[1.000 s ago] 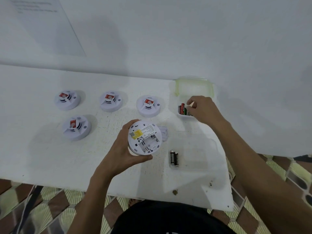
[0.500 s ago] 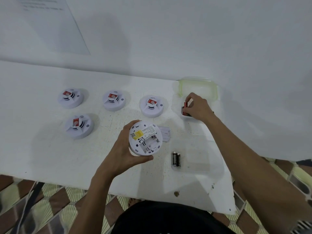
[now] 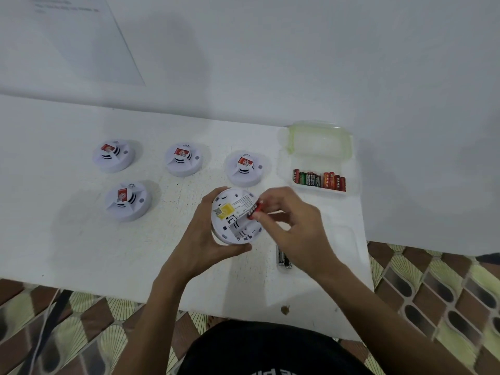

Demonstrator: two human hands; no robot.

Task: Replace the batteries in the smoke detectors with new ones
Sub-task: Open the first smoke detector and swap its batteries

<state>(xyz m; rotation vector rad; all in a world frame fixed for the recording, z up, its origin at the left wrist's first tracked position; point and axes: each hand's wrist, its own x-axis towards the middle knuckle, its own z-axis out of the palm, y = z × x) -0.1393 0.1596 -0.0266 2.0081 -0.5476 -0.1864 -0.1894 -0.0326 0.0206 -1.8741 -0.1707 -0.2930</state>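
- The left hand [image 3: 205, 239] grips an opened smoke detector [image 3: 235, 215] held back side up over the white table [image 3: 67, 239]. Its fingers curl round the detector's left rim and its thumb presses the near edge.
- The right hand [image 3: 295, 234], at the detector's right edge, pinches a red battery [image 3: 255, 209] between thumb and fingertips. The battery is over the detector's right part, but contact cannot be told.
- Two black batteries [image 3: 283, 259] lie side by side, near and right of the detector, partly hidden by the right hand.
- A clear plastic box [image 3: 319, 192] of red and green batteries [image 3: 319, 180] sits beyond the detector to the right, with its green-rimmed lid [image 3: 319, 139] open behind.
- Four closed smoke detectors [image 3: 244, 169] [image 3: 184, 159] [image 3: 113, 156] [image 3: 127, 200] rest beyond and left of the detector.
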